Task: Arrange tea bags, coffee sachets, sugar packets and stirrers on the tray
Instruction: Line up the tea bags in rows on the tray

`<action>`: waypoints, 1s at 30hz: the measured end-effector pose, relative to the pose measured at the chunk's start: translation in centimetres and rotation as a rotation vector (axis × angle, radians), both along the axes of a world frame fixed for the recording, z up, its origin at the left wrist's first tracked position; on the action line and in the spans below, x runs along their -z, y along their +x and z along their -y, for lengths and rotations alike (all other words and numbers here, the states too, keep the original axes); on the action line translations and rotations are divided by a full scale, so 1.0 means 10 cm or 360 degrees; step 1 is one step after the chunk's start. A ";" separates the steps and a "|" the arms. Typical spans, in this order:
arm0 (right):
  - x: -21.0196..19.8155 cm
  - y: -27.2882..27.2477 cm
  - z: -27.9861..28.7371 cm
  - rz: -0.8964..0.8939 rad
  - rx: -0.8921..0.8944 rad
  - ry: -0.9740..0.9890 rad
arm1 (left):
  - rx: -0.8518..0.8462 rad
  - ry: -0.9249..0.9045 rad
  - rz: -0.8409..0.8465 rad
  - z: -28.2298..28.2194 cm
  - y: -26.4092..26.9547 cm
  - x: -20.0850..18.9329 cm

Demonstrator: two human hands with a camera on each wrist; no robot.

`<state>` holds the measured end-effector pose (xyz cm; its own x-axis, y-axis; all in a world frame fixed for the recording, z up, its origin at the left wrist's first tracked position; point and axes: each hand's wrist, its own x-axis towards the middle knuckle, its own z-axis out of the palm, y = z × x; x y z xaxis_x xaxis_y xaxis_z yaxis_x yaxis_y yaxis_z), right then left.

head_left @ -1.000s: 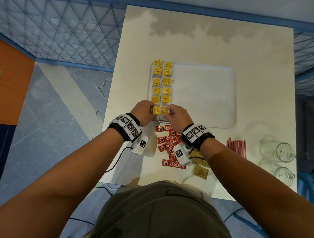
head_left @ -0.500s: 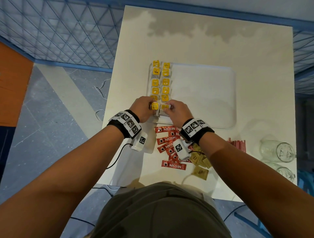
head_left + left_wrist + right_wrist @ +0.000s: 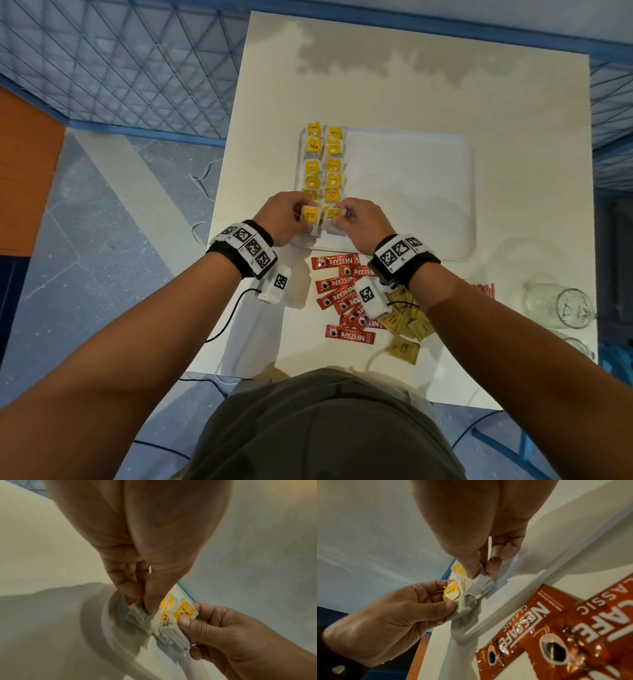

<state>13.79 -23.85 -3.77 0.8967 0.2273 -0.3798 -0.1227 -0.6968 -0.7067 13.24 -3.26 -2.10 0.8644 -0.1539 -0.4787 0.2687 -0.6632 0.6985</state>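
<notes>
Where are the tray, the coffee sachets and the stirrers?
tray (image 3: 411, 192), head view, bare middle of its white surface.
coffee sachets (image 3: 349, 334), head view, nearest red sachet of the pile on the table.
stirrers (image 3: 484, 290), head view, red bundle showing just past the right forearm.

Bare-armed, in an olive-grey top (image 3: 322, 428); black wristbands (image 3: 245, 251) bearing white marker tiles, white camera pods (image 3: 371, 296) below, thin black cables.
</notes>
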 end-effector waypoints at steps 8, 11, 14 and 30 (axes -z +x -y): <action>-0.05 -0.18 0.02 -0.0071 -0.0060 0.0098 | -0.0016 -0.0254 -0.0064 -0.12 -0.13 -0.01; -0.03 -0.23 -0.02 -0.0105 -0.0099 0.0091 | 0.0044 -0.0184 -0.0041 -0.12 -0.19 0.05; 0.00 -0.25 -0.05 -0.0086 -0.0068 0.0060 | 0.0091 -0.0061 0.0086 -0.08 -0.23 0.09; 0.04 -0.28 0.05 0.0012 -0.0077 -0.0094 | 0.0277 0.0235 0.0220 -0.17 -0.21 0.08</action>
<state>10.98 -24.33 -4.18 0.8880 0.2480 -0.3872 -0.0827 -0.7422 -0.6651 11.14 -1.54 -2.90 0.8897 -0.2432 -0.3865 0.0506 -0.7887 0.6128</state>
